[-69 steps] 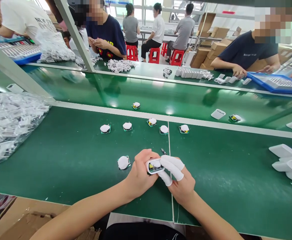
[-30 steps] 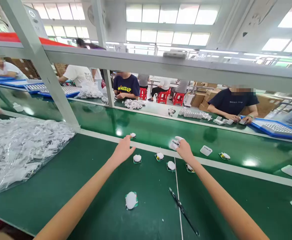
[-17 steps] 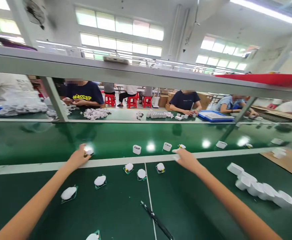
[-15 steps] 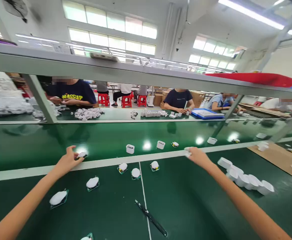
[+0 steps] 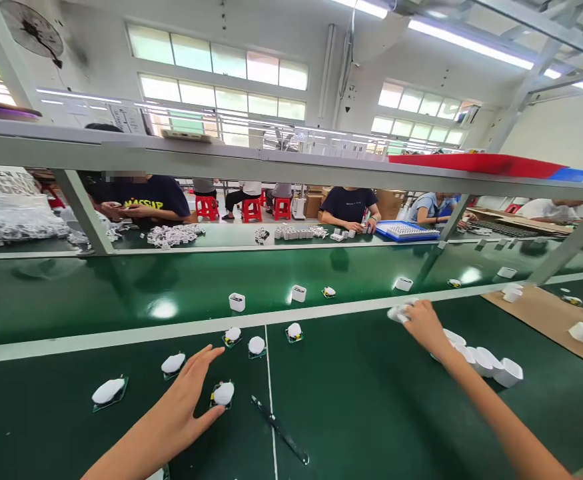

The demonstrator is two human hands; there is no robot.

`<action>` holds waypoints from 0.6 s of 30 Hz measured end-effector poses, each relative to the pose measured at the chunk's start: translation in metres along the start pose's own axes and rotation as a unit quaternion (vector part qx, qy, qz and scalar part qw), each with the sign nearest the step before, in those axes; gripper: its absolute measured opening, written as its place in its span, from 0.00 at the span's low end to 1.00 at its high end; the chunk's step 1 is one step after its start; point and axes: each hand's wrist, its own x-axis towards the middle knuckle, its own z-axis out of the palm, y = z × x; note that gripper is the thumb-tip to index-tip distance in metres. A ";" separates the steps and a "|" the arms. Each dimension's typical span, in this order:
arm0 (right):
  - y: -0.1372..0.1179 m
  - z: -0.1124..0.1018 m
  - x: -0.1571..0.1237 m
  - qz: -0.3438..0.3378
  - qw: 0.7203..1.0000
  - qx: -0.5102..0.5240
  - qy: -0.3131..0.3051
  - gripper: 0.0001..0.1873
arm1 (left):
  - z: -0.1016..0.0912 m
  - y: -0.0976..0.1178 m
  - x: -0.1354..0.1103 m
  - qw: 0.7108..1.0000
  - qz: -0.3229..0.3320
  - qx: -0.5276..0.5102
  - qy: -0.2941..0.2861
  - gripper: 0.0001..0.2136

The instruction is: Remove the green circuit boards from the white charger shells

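Note:
My left hand (image 5: 186,400) is over the near green table with thumb and fingers spread. Between them, apparently lying on the table, is a small circuit board with a white round pad (image 5: 224,393). My right hand (image 5: 425,327) grips a white plastic housing (image 5: 400,312), blurred by motion, near the pale strip. Beside that wrist stands a row of white housings (image 5: 484,362), partly hidden by my arm. More padded boards (image 5: 256,346) lie across the table. Black tweezers (image 5: 281,430) rest across a white line, right of my left hand.
Beyond the pale strip (image 5: 121,338) runs a green conveyor belt (image 5: 121,287) carrying white housings (image 5: 298,293) and boards. A brown cardboard sheet (image 5: 541,320) lies at right. Metal shelf posts (image 5: 84,213) and a rail (image 5: 271,163) cross ahead. Co-workers (image 5: 351,207) sit on the far side.
My left hand came back from the belt with a board, which now lies on the near table between its opened fingers. My right hand moved rightward toward the row, still holding a white housing.

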 end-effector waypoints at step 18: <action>-0.114 0.070 0.122 -0.114 0.964 0.220 -0.096 0.15 | 0.062 0.044 -0.034 0.937 -0.055 -0.326 -0.117 0.11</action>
